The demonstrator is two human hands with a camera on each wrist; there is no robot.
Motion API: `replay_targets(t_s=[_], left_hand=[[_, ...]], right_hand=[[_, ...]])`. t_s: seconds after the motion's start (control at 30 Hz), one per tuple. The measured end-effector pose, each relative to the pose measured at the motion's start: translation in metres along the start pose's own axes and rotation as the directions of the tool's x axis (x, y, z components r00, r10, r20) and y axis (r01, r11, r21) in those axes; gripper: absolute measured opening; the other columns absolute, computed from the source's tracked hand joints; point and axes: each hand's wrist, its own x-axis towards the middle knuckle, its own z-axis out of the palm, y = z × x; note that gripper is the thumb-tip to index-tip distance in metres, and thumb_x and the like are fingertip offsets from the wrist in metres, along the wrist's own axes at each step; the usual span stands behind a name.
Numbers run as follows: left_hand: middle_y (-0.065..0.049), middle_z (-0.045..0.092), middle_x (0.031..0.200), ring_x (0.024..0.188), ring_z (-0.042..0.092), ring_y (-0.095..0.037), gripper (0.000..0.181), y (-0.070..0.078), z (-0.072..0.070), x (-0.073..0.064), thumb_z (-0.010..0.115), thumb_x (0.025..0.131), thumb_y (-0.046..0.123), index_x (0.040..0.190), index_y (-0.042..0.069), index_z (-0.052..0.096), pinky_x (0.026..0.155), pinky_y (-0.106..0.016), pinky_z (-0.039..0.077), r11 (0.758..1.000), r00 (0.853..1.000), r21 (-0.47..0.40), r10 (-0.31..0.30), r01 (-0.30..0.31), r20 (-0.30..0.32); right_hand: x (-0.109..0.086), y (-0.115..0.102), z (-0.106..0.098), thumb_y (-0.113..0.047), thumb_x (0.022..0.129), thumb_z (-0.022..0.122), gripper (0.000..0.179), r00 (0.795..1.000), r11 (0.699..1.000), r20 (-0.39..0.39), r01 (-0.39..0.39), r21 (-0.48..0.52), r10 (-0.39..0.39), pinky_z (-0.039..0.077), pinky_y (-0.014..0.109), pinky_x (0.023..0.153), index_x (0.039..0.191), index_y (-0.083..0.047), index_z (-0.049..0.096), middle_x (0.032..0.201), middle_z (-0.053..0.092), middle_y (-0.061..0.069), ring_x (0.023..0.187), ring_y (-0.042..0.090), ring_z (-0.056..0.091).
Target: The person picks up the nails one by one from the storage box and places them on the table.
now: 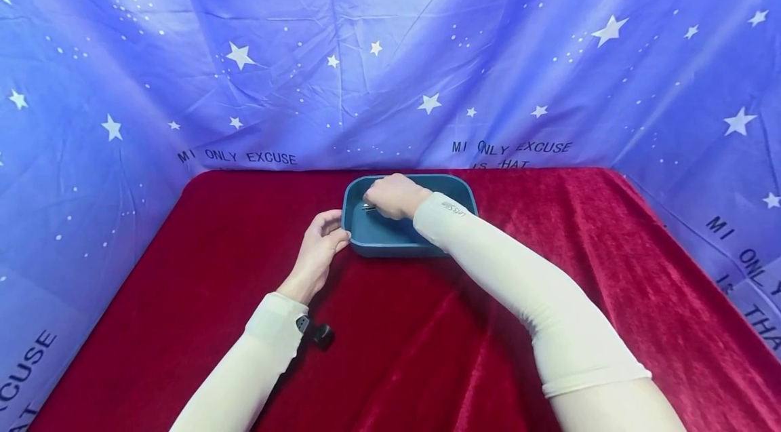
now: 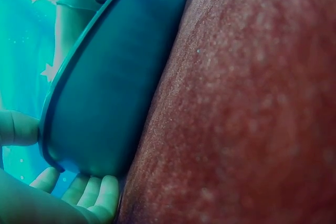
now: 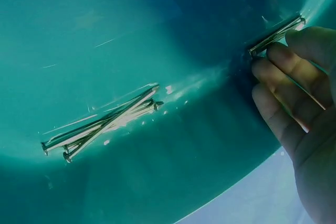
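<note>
A dark blue rounded basin (image 1: 396,250) stands at the far part of the table. My left hand (image 1: 319,249) holds its left end, thumb at the rim and curled fingers against the outer wall in the left wrist view. Inside the basin, my right hand (image 1: 396,196) reaches toward the left part. In the right wrist view, its curled fingers (image 3: 281,106) and thumb pinch a few thin metal nails (image 3: 275,38). A loose bundle of nails (image 3: 102,124), some crossing, lies apart from that hand along the foot of the basin wall.
Red velvet cloth (image 1: 256,242) covers the table. A blue curtain with white stars (image 1: 378,106) hangs close behind the basin and along both sides. On the left wrist sits a black strap with a small camera (image 1: 320,335).
</note>
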Motion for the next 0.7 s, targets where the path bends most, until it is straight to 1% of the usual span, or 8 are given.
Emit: replay_targets(t_s=[0.13, 0.27, 0.4, 0.53, 0.7], left_hand=[[-0.022, 0.048, 0.131, 0.115, 0.051, -0.034, 0.049, -0.0004, -0.0003, 0.0008, 0.052, 0.086, -0.004, 0.133, 0.000, 0.041, 0.101, -0.041, 0.043, 1.000, 1.000, 0.005, -0.002, 0.002, 0.002], [-0.022, 0.049, 0.131, 0.114, 0.052, -0.034, 0.049, 0.0002, -0.0002, 0.0002, 0.052, 0.085, -0.004, 0.133, 0.000, 0.042, 0.100, -0.039, 0.044, 1.000, 1.000, 0.003, 0.001, -0.001, 0.002], [-0.021, 0.050, 0.130, 0.113, 0.052, -0.032, 0.049, 0.0004, 0.0000, -0.0007, 0.053, 0.084, -0.004, 0.132, 0.001, 0.043, 0.098, -0.037, 0.045, 1.000, 1.000, 0.001, 0.002, -0.002, -0.008], [-0.019, 0.051, 0.128, 0.112, 0.052, -0.032, 0.049, -0.0006, 0.0001, -0.0005, 0.053, 0.084, -0.003, 0.132, 0.001, 0.043, 0.097, -0.037, 0.046, 1.000, 1.000, 0.008, 0.003, -0.003, -0.013], [-0.021, 0.050, 0.129, 0.113, 0.052, -0.032, 0.048, -0.0015, 0.0010, -0.0002, 0.053, 0.084, -0.003, 0.131, 0.000, 0.043, 0.093, -0.031, 0.048, 1.000, 1.000, 0.001, 0.009, -0.009, -0.009]], right_hand=[[0.0010, 0.0007, 0.0017, -0.008, 0.089, 0.054, 0.019, 1.000, 1.000, 0.005, 0.002, 0.008, -0.002, 0.052, 0.036, 0.077, 0.092, -0.020, 0.068, 0.083, 0.062, 0.000, 0.082, 0.018, 0.060], [0.0021, 0.0011, 0.0043, -0.008, 0.088, 0.054, 0.018, 1.000, 1.000, 0.006, -0.005, 0.021, 0.004, 0.051, 0.035, 0.077, 0.089, -0.020, 0.068, 0.080, 0.061, -0.001, 0.080, 0.017, 0.059], [0.0028, 0.0009, 0.0065, -0.007, 0.088, 0.054, 0.019, 1.000, 1.000, -0.003, -0.013, 0.028, 0.014, 0.051, 0.035, 0.076, 0.086, -0.020, 0.067, 0.079, 0.061, -0.001, 0.079, 0.017, 0.058], [0.0030, 0.0010, 0.0077, -0.006, 0.087, 0.054, 0.019, 1.000, 1.000, -0.015, -0.011, 0.015, 0.011, 0.051, 0.037, 0.076, 0.086, -0.020, 0.068, 0.081, 0.063, -0.001, 0.081, 0.019, 0.061], [0.0013, 0.0020, 0.0082, -0.008, 0.086, 0.056, 0.017, 1.000, 1.000, -0.024, 0.003, 0.008, -0.003, 0.052, 0.036, 0.074, 0.083, -0.020, 0.067, 0.079, 0.062, -0.001, 0.079, 0.018, 0.060]])
